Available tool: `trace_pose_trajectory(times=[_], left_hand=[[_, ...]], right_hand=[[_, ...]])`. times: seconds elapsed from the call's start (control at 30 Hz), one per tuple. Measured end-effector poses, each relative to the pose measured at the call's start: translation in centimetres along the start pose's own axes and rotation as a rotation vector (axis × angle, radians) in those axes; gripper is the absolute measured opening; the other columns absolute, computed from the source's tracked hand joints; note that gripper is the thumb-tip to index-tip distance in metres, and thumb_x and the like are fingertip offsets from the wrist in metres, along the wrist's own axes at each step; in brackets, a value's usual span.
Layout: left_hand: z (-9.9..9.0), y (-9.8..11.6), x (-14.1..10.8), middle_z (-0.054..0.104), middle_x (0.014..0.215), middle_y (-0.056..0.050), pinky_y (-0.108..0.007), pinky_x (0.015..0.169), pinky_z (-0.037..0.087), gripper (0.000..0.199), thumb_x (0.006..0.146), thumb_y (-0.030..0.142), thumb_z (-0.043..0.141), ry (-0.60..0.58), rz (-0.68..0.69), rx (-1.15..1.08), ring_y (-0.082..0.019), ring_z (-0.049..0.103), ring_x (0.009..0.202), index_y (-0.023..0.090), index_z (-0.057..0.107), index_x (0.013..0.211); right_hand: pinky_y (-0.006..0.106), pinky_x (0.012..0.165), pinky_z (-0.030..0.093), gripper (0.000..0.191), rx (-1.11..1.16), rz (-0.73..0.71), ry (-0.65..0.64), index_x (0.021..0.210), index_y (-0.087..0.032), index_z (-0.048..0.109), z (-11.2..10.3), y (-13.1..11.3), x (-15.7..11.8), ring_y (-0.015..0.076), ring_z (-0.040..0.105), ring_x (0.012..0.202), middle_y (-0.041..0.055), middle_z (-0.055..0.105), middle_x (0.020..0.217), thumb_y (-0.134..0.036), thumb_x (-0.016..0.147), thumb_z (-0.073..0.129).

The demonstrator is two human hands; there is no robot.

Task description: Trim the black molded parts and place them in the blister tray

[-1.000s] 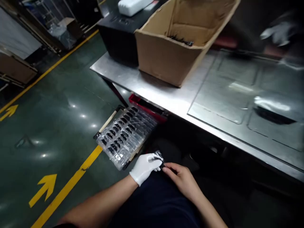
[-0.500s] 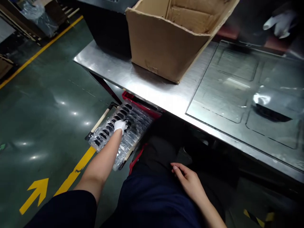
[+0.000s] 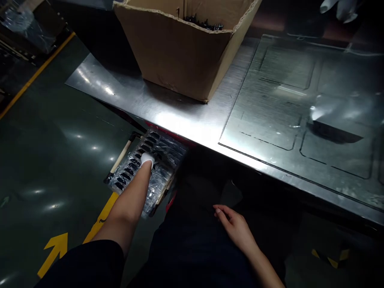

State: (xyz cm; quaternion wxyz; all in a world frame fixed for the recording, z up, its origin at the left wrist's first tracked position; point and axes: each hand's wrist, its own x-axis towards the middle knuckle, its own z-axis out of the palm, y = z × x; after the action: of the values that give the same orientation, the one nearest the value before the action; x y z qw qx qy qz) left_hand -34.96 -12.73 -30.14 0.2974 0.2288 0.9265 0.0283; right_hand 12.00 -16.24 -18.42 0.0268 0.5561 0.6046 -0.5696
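Observation:
A clear plastic tray (image 3: 162,182) with rows of black parts (image 3: 129,171) rests on a low frame left of my legs. My left hand (image 3: 148,159), in a white glove, reaches down onto the tray among the black parts; its fingers are mostly hidden and blurred, and I cannot make out whether it holds one. My bare right hand (image 3: 231,219) hangs over my lap with fingers loosely curled and slightly apart, holding nothing. On the metal table lies a clear plastic bag (image 3: 333,108) with a dark part (image 3: 339,133) by it.
An open cardboard box (image 3: 180,60) with black items inside stands on the metal table (image 3: 192,120), beside a dark bin (image 3: 96,36). A transparent sheet (image 3: 270,112) covers the right part. Another person's gloved hand (image 3: 342,9) shows at the top right. Yellow floor lines run at left.
The view has shifted, so the box and table sit further left and black items show inside the box. My left hand stays at the tray, its fingers now more hidden. My right hand has barely moved.

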Motion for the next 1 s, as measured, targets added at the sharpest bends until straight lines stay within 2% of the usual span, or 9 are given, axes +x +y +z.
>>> trace_pose_trajectory(times=[0.13, 0.33, 0.5, 0.63, 0.77, 0.87, 1.0], left_hand=[[0.7, 0.0, 0.1, 0.066, 0.127, -0.011, -0.047, 0.094, 0.059, 0.037, 0.097, 0.041, 0.069, -0.016, -0.028, 0.064, -0.027, 0.067, 0.113, 0.018, 0.065, 0.126], [1.1, -0.2, -1.0, 0.068, 0.124, -0.011, -0.048, 0.096, 0.058, 0.036, 0.099, 0.044, 0.067, 0.027, 0.008, 0.096, -0.026, 0.068, 0.111, 0.017, 0.067, 0.123], [0.3, -2.7, -3.7, 0.069, 0.120, -0.010, -0.045, 0.090, 0.060, 0.036, 0.100, 0.044, 0.064, 0.109, 0.060, 0.101, -0.024, 0.069, 0.103, 0.016, 0.066, 0.123], [0.9, -4.9, -6.3, 0.063, 0.137, -0.012, -0.052, 0.103, 0.054, 0.037, 0.101, 0.041, 0.063, 0.212, 0.203, 0.135, -0.028, 0.063, 0.120, 0.019, 0.063, 0.131], [3.1, -5.2, -7.8, 0.052, 0.153, -0.013, -0.060, 0.116, 0.042, 0.041, 0.100, 0.037, 0.065, 0.226, 0.423, 0.187, -0.033, 0.050, 0.139, 0.021, 0.061, 0.137], [4.5, -4.9, -8.1, 0.053, 0.152, -0.014, -0.062, 0.116, 0.041, 0.044, 0.099, 0.037, 0.066, 0.218, 0.514, 0.218, -0.034, 0.049, 0.140, 0.019, 0.060, 0.138], [5.0, -4.9, -8.1, 0.050, 0.154, -0.015, -0.061, 0.115, 0.044, 0.048, 0.099, 0.037, 0.066, 0.231, 0.577, 0.246, -0.035, 0.051, 0.139, 0.018, 0.057, 0.142]], right_hand=[[0.038, 0.087, 0.060, 0.049, 0.006, -0.014, 0.015, 0.123, -0.027, 0.074, 0.0, 0.2, 0.1, 0.0259, 0.076, 0.096, 0.0065, 0.079, 0.106, -0.063, 0.099, 0.051], [0.039, 0.087, 0.060, 0.048, 0.025, -0.039, 0.042, 0.120, -0.026, 0.075, 0.3, 0.1, -0.2, 0.0266, 0.076, 0.097, 0.0077, 0.079, 0.106, -0.061, 0.099, 0.050], [0.040, 0.086, 0.061, 0.047, 0.043, -0.037, 0.067, 0.120, -0.026, 0.075, 0.1, 0.5, -0.5, 0.0270, 0.076, 0.094, 0.0078, 0.080, 0.106, -0.060, 0.098, 0.050], [0.040, 0.086, 0.061, 0.047, 0.061, -0.038, 0.067, 0.122, -0.026, 0.074, 0.1, 1.2, -0.4, 0.0269, 0.076, 0.095, 0.0078, 0.079, 0.106, -0.059, 0.099, 0.050], [0.040, 0.087, 0.060, 0.046, 0.067, -0.053, 0.044, 0.122, -0.027, 0.074, 0.3, 1.4, -0.6, 0.0268, 0.076, 0.098, 0.0070, 0.080, 0.106, -0.060, 0.100, 0.050], [0.040, 0.088, 0.060, 0.046, 0.077, -0.058, 0.043, 0.123, -0.028, 0.074, 0.2, 1.6, -0.8, 0.0265, 0.075, 0.101, 0.0064, 0.079, 0.108, -0.060, 0.100, 0.050], [0.040, 0.087, 0.061, 0.047, 0.097, -0.046, 0.069, 0.123, -0.028, 0.074, 0.2, 2.2, -1.0, 0.0263, 0.076, 0.098, 0.0066, 0.079, 0.108, -0.061, 0.100, 0.049]])
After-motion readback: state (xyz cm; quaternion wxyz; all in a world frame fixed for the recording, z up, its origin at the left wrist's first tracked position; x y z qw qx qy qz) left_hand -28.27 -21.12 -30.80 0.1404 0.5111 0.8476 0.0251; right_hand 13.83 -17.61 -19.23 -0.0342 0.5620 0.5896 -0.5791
